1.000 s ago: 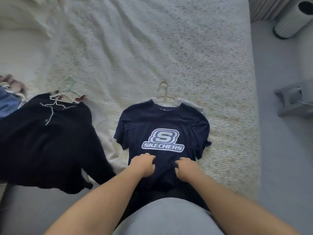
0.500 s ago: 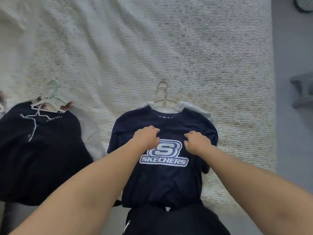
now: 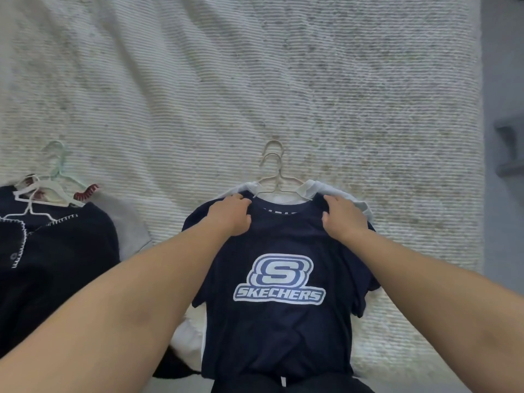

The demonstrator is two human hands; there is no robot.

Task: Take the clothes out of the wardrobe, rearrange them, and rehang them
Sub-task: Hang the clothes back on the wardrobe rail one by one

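Observation:
A navy T-shirt (image 3: 283, 330) with a white and blue logo lies flat on the bed, on top of a white garment (image 3: 337, 191). Two beige wire hangers (image 3: 272, 165) stick out past its collar. My left hand (image 3: 231, 215) grips the shirt's left shoulder with curled fingers. My right hand (image 3: 344, 219) holds the right shoulder, thumb on the front of the fabric. At the left lies a black cardigan (image 3: 56, 265) with white stitching, on white hangers (image 3: 31, 199) and a mint hanger (image 3: 56, 154).
The cream ribbed bedspread (image 3: 255, 80) fills most of the view. A grey garment (image 3: 130, 222) shows under the cardigan. The bed's right edge borders grey floor (image 3: 504, 52), where part of a grey stool (image 3: 510, 148) stands.
Both hands have slid up the navy T-shirt from near its hem, past the logo, to the shoulders by the collar. My head has leaned forward over the bed.

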